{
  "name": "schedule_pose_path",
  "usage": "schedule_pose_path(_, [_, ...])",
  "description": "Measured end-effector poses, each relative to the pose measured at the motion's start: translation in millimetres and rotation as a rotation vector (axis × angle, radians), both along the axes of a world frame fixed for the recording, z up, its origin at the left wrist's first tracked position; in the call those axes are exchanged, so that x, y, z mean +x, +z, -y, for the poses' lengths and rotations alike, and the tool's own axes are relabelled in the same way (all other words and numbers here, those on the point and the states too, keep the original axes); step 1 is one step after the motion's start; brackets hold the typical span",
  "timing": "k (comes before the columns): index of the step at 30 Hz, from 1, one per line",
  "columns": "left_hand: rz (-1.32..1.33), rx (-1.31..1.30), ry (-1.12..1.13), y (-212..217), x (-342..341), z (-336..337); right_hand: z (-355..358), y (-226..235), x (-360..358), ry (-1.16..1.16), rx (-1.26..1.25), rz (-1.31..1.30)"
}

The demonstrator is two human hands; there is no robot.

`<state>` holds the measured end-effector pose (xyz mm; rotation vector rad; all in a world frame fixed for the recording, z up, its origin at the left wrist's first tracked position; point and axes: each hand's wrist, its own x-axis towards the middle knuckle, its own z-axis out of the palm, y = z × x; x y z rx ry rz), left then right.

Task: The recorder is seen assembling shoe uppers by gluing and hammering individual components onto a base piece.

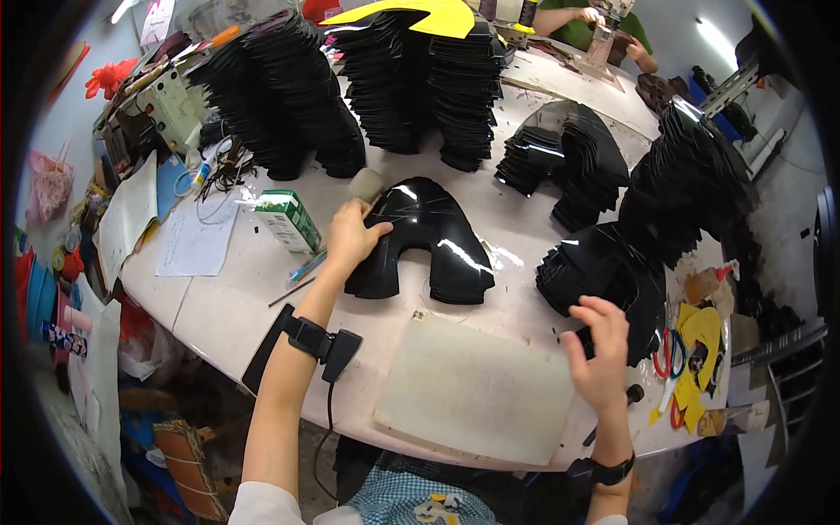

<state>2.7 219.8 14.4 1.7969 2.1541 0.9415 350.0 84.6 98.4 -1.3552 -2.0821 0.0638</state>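
A small stack of glossy black U-shaped shoe uppers (429,214) lies mid-table with its opening toward me. My left hand (350,234) is closed at its left edge, thumb over the top piece, other fingers partly hidden. Against those fingers is a beige block-like thing (366,185); whether I grip it too is unclear. My right hand (602,350) is raised with fingers curved apart and nothing in it. It is nearest to a fanned pile of black pieces (582,267) on the right. A pale rectangular board (472,385) lies between my forearms, close to the table's front edge.
Tall piles of black uppers (385,96) stand at the back, topped by a yellow sheet (420,16). A green and white box (289,220) and paper (197,236) lie left. Scissors (672,354) lie right. Another person's hand (643,57) shows at the far table.
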Motion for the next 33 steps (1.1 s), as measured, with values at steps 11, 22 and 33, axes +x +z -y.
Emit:
schedule_pose_path(11, [-0.145,0.143,-0.498,16,2,59,-22,-26,-65,0.320,-0.168,-0.020])
schedule_pose_path(22, [0.168,-0.035,-1.050,63,16,70,-77,-33,-91,0.363,-0.011,-0.156])
schedule_pose_path(33, [-0.088,0.088,-0.129,-14,-16,-7,42,34,-61,0.915,-0.234,-0.134])
